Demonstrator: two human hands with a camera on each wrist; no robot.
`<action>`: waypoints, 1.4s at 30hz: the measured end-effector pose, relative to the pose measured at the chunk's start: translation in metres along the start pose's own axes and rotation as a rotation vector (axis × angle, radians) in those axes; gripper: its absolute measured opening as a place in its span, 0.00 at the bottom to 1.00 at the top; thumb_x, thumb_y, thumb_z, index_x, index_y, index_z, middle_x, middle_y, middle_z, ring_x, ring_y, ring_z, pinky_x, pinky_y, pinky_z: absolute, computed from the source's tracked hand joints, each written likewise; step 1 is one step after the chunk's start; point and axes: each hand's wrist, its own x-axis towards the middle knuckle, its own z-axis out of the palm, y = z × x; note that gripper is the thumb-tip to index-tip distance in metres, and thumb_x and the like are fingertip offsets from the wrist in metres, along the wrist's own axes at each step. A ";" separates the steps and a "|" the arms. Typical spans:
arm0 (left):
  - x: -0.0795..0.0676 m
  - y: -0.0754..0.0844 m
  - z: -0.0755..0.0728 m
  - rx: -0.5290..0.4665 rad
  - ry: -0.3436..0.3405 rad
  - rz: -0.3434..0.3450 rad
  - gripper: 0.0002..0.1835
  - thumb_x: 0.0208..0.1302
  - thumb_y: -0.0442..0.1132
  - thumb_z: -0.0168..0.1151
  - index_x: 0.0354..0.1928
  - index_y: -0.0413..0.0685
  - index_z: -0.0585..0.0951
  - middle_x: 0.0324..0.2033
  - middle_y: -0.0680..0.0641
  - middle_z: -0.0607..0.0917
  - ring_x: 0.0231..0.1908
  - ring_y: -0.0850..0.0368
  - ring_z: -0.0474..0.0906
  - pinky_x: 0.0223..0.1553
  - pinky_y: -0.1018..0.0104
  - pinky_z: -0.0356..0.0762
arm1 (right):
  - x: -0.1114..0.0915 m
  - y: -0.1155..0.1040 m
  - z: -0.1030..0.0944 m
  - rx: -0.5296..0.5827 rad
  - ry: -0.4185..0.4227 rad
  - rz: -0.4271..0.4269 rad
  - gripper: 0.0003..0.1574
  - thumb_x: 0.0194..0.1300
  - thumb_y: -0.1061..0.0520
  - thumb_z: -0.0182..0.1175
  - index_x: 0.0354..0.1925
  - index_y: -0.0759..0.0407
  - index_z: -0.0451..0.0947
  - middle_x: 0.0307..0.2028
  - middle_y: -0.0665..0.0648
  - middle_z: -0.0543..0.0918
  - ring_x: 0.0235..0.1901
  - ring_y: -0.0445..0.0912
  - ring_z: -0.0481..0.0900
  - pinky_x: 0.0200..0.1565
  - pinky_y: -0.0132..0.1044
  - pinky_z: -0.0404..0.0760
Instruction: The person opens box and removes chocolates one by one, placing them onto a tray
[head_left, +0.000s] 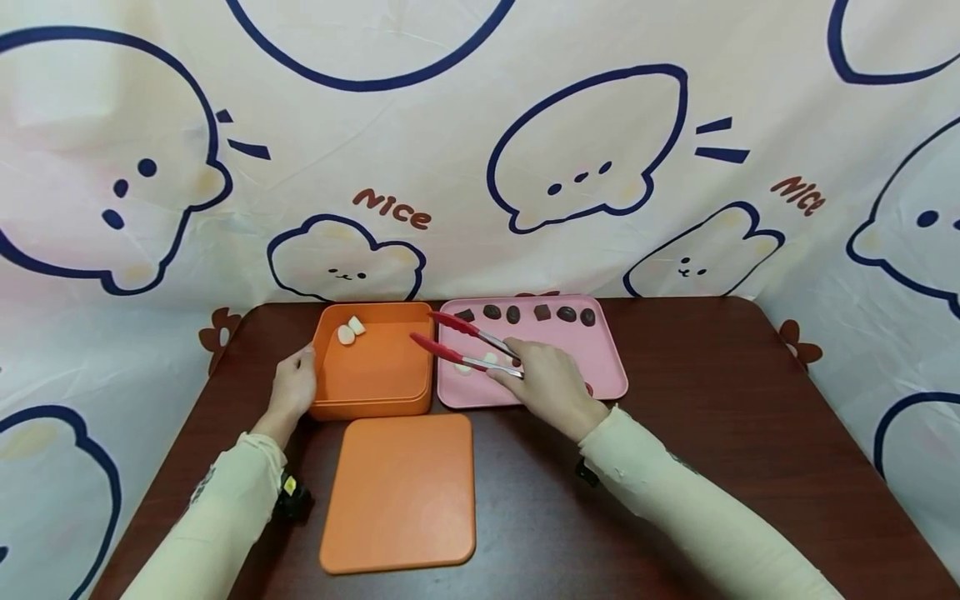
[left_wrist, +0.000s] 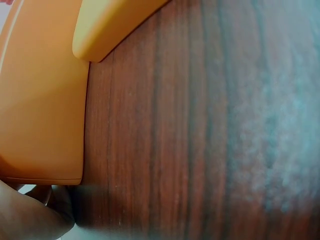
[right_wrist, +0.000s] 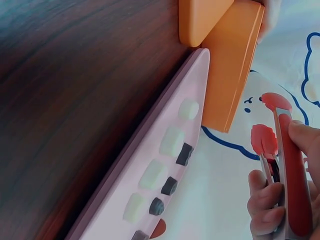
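Observation:
My right hand [head_left: 551,379] grips a pair of metal tongs [head_left: 487,337] with red tips. Spread apart and empty, the tips point left over the seam between the orange box and the pink tray. My left hand [head_left: 294,383] holds the left wall of the open orange box [head_left: 375,407]. Inside the box, two small white pieces [head_left: 346,335] lie near the back left corner. The pink tray [head_left: 600,358] carries a back row of dark chocolates [head_left: 566,313]. White pieces [right_wrist: 152,174] sit in front of them, partly hidden by the tongs in the head view.
An orange lid [head_left: 401,496] lies flat on the dark wooden table [head_left: 712,400], just in front of the box. The tray stands close against the box's right side. Behind the table hangs a white cloth [head_left: 450,150] printed with cartoon outlines.

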 end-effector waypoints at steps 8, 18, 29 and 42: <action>0.000 0.001 0.000 -0.001 0.002 -0.007 0.34 0.81 0.57 0.22 0.81 0.48 0.49 0.80 0.38 0.51 0.78 0.36 0.49 0.78 0.38 0.51 | 0.013 -0.013 0.009 0.010 -0.035 0.004 0.22 0.65 0.38 0.68 0.35 0.54 0.81 0.18 0.46 0.73 0.20 0.42 0.71 0.20 0.33 0.66; 0.002 0.001 0.000 0.006 0.009 -0.001 0.34 0.82 0.57 0.22 0.81 0.49 0.50 0.80 0.38 0.53 0.78 0.37 0.51 0.77 0.38 0.52 | 0.033 -0.031 0.019 -0.011 -0.082 0.027 0.26 0.65 0.38 0.68 0.46 0.58 0.83 0.26 0.52 0.84 0.24 0.45 0.78 0.27 0.40 0.81; 0.003 0.000 0.001 0.004 0.004 -0.006 0.34 0.82 0.57 0.22 0.81 0.49 0.49 0.80 0.38 0.51 0.79 0.37 0.49 0.78 0.38 0.50 | 0.051 -0.058 0.029 -0.103 -0.161 0.068 0.26 0.66 0.37 0.66 0.46 0.57 0.82 0.33 0.53 0.87 0.29 0.47 0.83 0.31 0.43 0.85; 0.004 0.000 0.000 0.009 0.005 -0.002 0.34 0.82 0.56 0.23 0.81 0.47 0.49 0.80 0.38 0.51 0.79 0.38 0.47 0.78 0.39 0.49 | 0.069 -0.082 0.047 -0.108 -0.237 0.104 0.24 0.67 0.36 0.64 0.33 0.54 0.79 0.22 0.49 0.75 0.22 0.43 0.74 0.22 0.32 0.71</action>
